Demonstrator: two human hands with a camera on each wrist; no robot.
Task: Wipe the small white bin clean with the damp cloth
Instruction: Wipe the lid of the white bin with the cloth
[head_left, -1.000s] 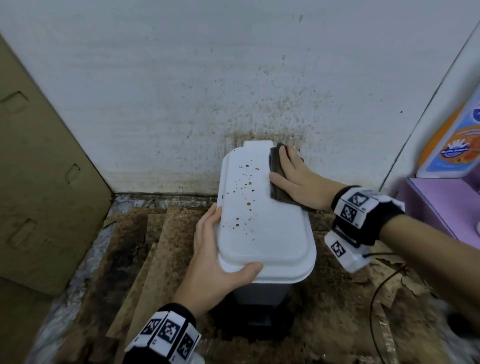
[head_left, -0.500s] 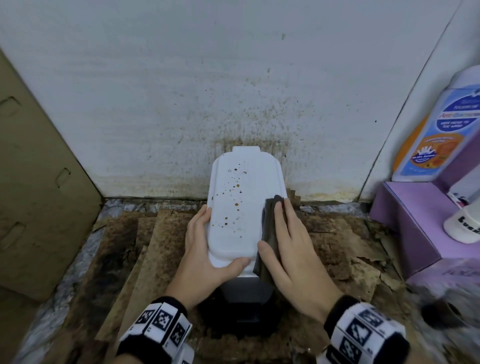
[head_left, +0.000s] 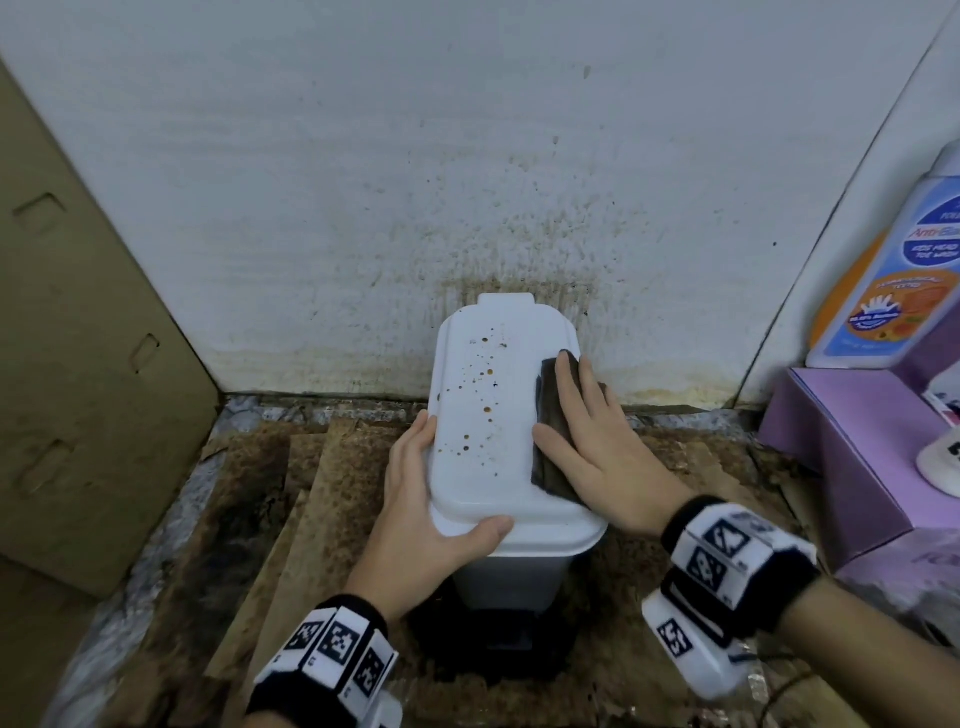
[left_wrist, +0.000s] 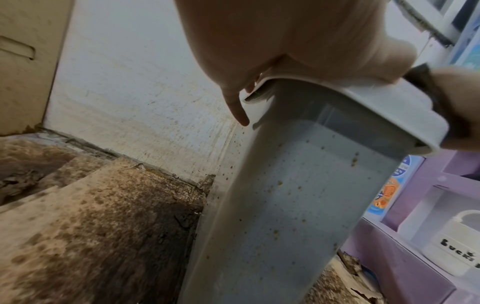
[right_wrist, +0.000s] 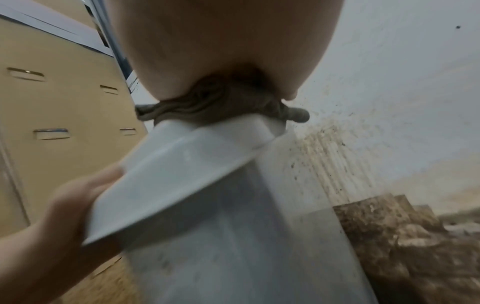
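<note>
The small white bin (head_left: 519, 577) stands against the wall, its lid (head_left: 488, 467) shut and dotted with brown spots (head_left: 485, 374) on the left half. My left hand (head_left: 410, 499) grips the lid's near-left edge, thumb on top and fingers down the side. My right hand (head_left: 587, 441) lies flat with straight fingers on the dark damp cloth (head_left: 548, 410), pressing it onto the lid's right side. In the left wrist view the bin's body (left_wrist: 298, 195) is speckled with brown. From the right wrist, the cloth (right_wrist: 215, 102) shows bunched under the palm on the lid (right_wrist: 187, 164).
A stained white wall (head_left: 467, 208) rises right behind the bin. Cardboard (head_left: 78, 364) leans at the left. At the right, a purple box (head_left: 852, 441) carries a bottle (head_left: 893, 291) and a white jar (head_left: 940, 462). Dirty cardboard sheets (head_left: 311, 519) cover the floor.
My right hand slid the cloth from the lid's far right to its near edge, then back toward the wall. The left hand kept its grip on the lid.
</note>
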